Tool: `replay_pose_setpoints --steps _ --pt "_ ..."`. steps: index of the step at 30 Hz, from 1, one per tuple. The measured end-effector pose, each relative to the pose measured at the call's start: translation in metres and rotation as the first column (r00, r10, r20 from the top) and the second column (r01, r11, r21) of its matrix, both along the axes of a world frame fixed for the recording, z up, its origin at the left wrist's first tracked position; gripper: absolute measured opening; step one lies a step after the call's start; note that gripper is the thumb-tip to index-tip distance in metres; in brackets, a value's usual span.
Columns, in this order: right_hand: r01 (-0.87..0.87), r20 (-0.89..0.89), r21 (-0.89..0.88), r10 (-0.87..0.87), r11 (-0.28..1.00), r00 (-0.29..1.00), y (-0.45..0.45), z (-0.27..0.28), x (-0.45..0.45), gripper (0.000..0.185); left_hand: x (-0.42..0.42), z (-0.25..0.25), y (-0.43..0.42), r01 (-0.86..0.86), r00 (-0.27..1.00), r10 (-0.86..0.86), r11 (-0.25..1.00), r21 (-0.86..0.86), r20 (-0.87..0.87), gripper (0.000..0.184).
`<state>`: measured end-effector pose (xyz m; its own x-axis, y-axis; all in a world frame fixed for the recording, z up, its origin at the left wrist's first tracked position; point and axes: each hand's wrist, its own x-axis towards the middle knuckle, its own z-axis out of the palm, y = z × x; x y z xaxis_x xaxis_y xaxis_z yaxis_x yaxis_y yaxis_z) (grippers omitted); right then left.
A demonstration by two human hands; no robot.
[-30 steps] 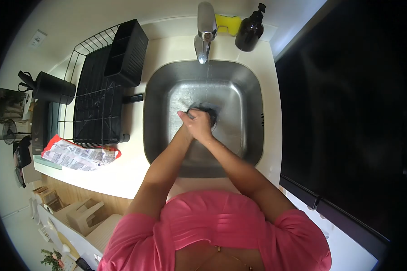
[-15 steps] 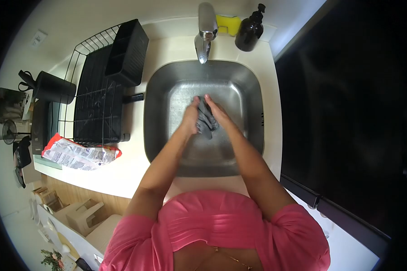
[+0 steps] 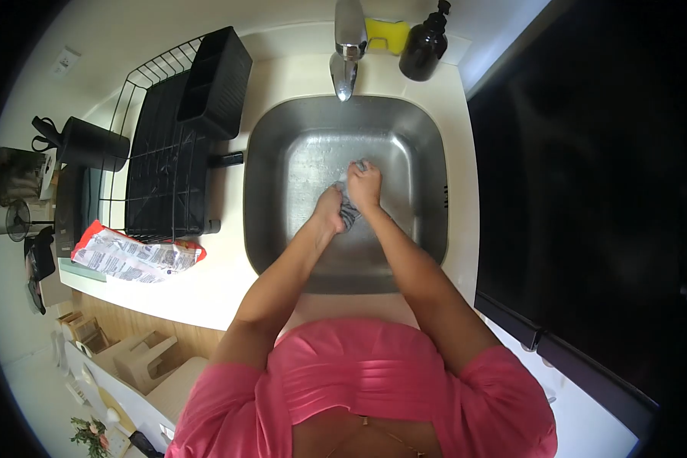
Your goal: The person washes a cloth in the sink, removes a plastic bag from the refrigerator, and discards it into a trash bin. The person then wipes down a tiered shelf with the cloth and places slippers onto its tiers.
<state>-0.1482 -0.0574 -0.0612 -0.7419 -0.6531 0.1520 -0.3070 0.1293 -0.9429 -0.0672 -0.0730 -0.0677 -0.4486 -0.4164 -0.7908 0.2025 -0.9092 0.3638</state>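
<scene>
A grey cloth (image 3: 349, 214) is bunched between my hands, low over the middle of the stainless steel sink (image 3: 271, 229). My left hand (image 3: 330, 208) is closed around its lower left part. Higher up and to the right, my right hand (image 3: 365, 183) is wrapped over the cloth's upper end, and a bit of grey shows past the fingers. Much of the cloth is hidden by both hands. The chrome faucet (image 3: 346, 57) stands above the sink's far edge, and no water stream shows under its spout.
Left of the sink stands a black dish rack (image 3: 160, 153) with a black utensil holder (image 3: 214, 84). A red and white plastic packet (image 3: 133, 256) lies before it. Behind the sink are a yellow sponge (image 3: 387, 34) and a dark pump bottle (image 3: 424, 47).
My right hand has turned from a flatter, extended pose to a closed grip on the cloth. The cloth is now more compressed between both hands.
</scene>
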Motion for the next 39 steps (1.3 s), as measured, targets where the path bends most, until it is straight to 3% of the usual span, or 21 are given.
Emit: replay_pose_setpoints --steps 4,5,8,9,12,13,16,17,20,21,24,27,29,31,32,33,34,35,36,38,39 --pt "-0.138 0.052 0.180 0.131 0.974 0.990 0.013 0.032 0.035 0.030 0.014 -0.027 -0.017 -0.015 0.990 0.005 0.998 -0.069 -0.140 0.029" --pt "-0.257 0.092 0.283 0.241 0.924 0.966 0.013 0.032 0.042 0.028 0.016 -0.015 -0.007 -0.167 0.979 0.153 0.981 -0.101 -0.138 0.030" --pt "-0.081 0.166 0.253 0.039 0.964 0.985 0.004 -0.003 0.012 0.024 0.004 -0.010 -0.008 0.135 0.956 -0.056 0.956 -0.262 0.289 0.035" --pt "-0.119 0.076 0.130 0.110 0.984 0.991 0.003 -0.030 -0.008 0.032 0.002 -0.006 -0.007 0.263 0.910 -0.090 0.881 -0.394 0.405 0.040" --pt "-0.448 0.235 0.098 0.417 0.888 0.878 -0.004 -0.029 -0.045 0.037 0.006 0.030 -0.028 0.314 0.939 -0.165 0.771 -0.554 0.302 0.051" --pt "-0.620 0.395 0.132 0.532 0.774 0.749 0.002 -0.003 -0.050 0.040 0.011 0.045 -0.036 0.257 0.966 -0.225 0.753 -0.605 0.131 0.056" --pt "-0.711 0.349 0.215 0.627 0.670 0.696 -0.001 0.031 -0.070 0.040 0.019 0.041 -0.040 0.551 0.833 -0.343 0.441 -0.709 0.435 0.047" --pt "-0.703 0.336 0.242 0.622 0.669 0.707 -0.003 0.038 -0.075 0.040 0.027 0.046 -0.036 0.722 0.675 -0.505 0.300 -0.623 0.539 0.036" --pt "-0.591 -0.018 0.184 0.603 0.786 0.797 -0.004 0.042 -0.077 0.041 0.041 0.007 -0.038 0.778 0.623 -0.492 0.313 -0.544 0.608 0.029" --pt "-0.600 0.079 0.089 0.594 0.795 0.800 -0.003 0.041 -0.077 0.044 0.045 0.014 -0.039 0.692 0.718 -0.466 0.396 -0.604 0.517 0.034" --pt "-0.768 -0.110 0.359 0.841 0.531 0.530 0.010 0.046 -0.093 0.044 0.059 0.019 -0.053 0.409 0.908 -0.360 0.658 -0.632 0.214 0.031" --pt "-0.650 0.064 0.694 0.872 0.310 0.485 0.007 0.056 -0.100 0.043 0.064 0.030 -0.050 0.243 0.965 -0.261 0.862 -0.445 0.021 0.036" --pt "-0.781 0.309 0.234 0.718 0.579 0.624 0.009 0.048 -0.085 0.040 0.057 0.026 -0.043 0.147 0.967 -0.188 0.962 -0.231 -0.171 0.042" --pt "-0.488 0.549 -0.244 0.534 0.838 0.642 0.011 0.045 -0.047 0.031 0.033 0.024 -0.026 0.067 0.972 -0.087 0.993 -0.100 -0.219 0.044" --pt "-0.410 0.565 -0.235 0.467 0.882 0.680 0.011 0.042 -0.019 0.029 0.026 0.022 -0.022 0.030 0.970 -0.036 0.999 -0.031 -0.240 0.045" --pt "-0.326 0.582 -0.223 0.394 0.919 0.712 0.016 0.039 0.009 0.028 0.026 -0.004 -0.021 0.010 0.973 -0.059 0.976 -0.217 -0.222 0.047" --pt "-0.427 0.301 0.057 0.392 0.902 0.869 0.028 0.074 0.036 0.033 0.027 -0.049 -0.019 -0.006 0.977 -0.079 0.919 -0.394 -0.200 0.048" --pt "-0.311 -0.534 -0.141 0.192 0.940 0.823 0.019 0.038 0.058 0.038 0.030 -0.058 -0.015 -0.036 0.974 -0.061 0.910 -0.414 -0.218 0.047" --pt "-0.392 -0.319 -0.163 0.328 0.905 0.889 0.026 0.053 0.065 0.037 0.032 -0.066 -0.011 -0.066 0.970 -0.043 0.899 -0.432 -0.238 0.047" --pt "-0.264 -0.060 0.156 0.276 0.952 0.959 0.019 0.052 0.048 0.021 0.032 -0.030 -0.003 -0.153 0.935 0.091 0.975 -0.159 -0.342 0.042" --pt "-0.187 0.052 -0.035 0.189 0.982 0.981 0.013 0.031 0.036 0.025 0.021 -0.018 -0.010 0.005 0.975 -0.004 1.000 0.004 -0.224 0.038"
